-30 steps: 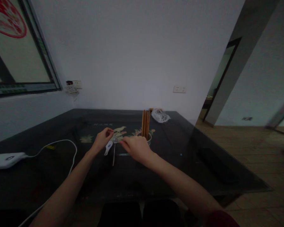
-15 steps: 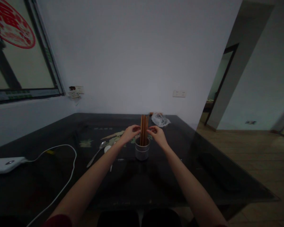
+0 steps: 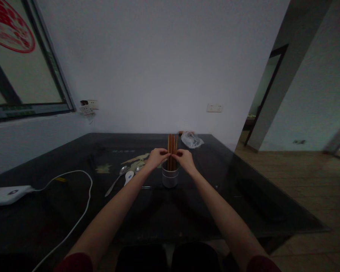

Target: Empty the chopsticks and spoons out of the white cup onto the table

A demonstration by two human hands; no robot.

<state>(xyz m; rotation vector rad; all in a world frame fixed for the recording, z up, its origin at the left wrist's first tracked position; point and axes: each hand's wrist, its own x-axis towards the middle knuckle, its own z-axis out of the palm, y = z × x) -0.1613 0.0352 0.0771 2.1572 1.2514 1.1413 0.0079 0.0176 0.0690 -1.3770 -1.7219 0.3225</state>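
Left hand (image 3: 156, 158) and right hand (image 3: 187, 158) meet at a cluster of wooden chopsticks (image 3: 170, 141), one from either side. The person's left thumb and fingertips are drawn together on the sticks, the remaining fingers curled in. The right hand mirrors it, thumb and forefinger pinched on the same cluster, just beside the left fingertips; how many sticks each pinch takes in cannot be told. The chopsticks stand nearly upright in a grey cup (image 3: 170, 179), their lower ends inside it and their tops rising above both hands. The cup stands on a dark, glossy table (image 3: 198, 219), between the forearms. Near the left forearm lie a long metal spoon (image 3: 112, 186) and a white spoon (image 3: 129, 175), partly hidden by that arm. Behind the chopsticks, toward the wall, rests a clear plastic bag (image 3: 192, 140).
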